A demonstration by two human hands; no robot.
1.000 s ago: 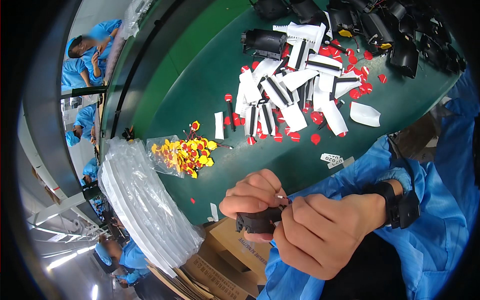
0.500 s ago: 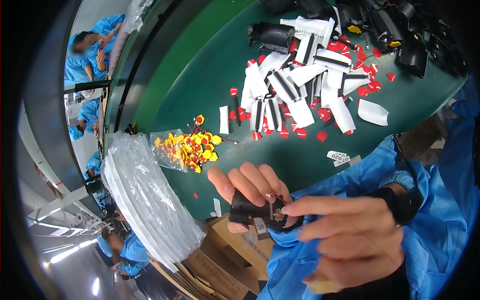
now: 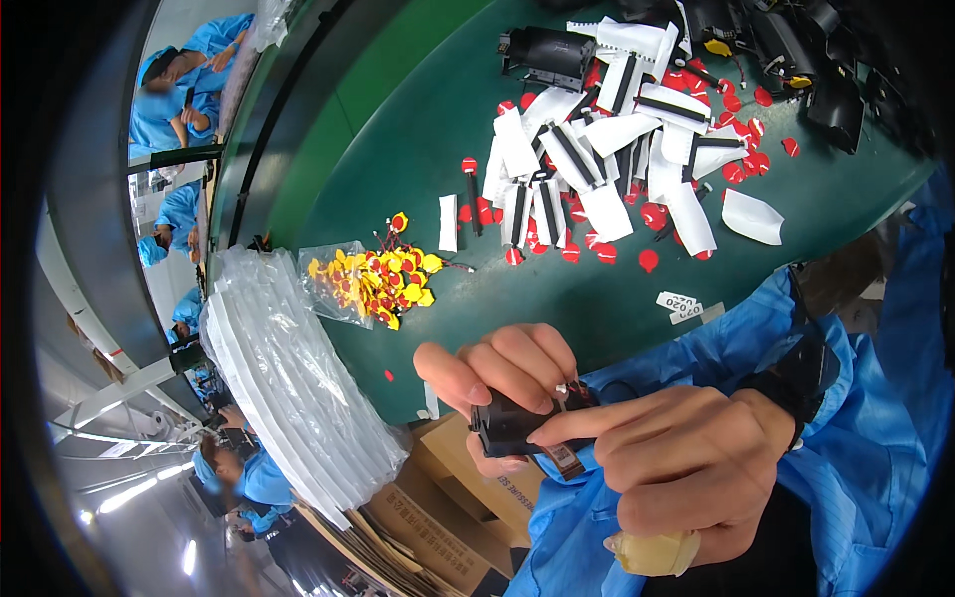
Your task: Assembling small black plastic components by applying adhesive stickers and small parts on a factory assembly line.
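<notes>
My left hand (image 3: pixel 507 368) is closed round a small black plastic housing (image 3: pixel 504 426), its fingers over the far side. A narrow brown flex strip (image 3: pixel 565 460) with a pale label hangs from the housing's near side. A small light-coloured connector (image 3: pixel 562 390) shows at its upper edge. My right hand (image 3: pixel 696 463) is closed beside it, the index fingertip pressed against the housing and the other fingers curled. A yellowish finger cot (image 3: pixel 652 552) covers its lowest visible finger. My right thumb is hidden.
Yellow parts with red discs (image 3: pixel 383 284) lie heaped on the green table (image 3: pixel 398 179). Beyond are white paper strips with black bars (image 3: pixel 567 159), red discs (image 3: pixel 649 261) and black housings (image 3: pixel 547 58). Clear plastic wrapping (image 3: pixel 288 368) and cardboard boxes (image 3: pixel 428 537) stand left. Co-workers (image 3: pixel 184 80) sit further off.
My right index finger has shifted left and slightly down along the housing. The housing has turned slightly, and the flex strip now hangs at a slant. The right hand's curled fingers have shifted.
</notes>
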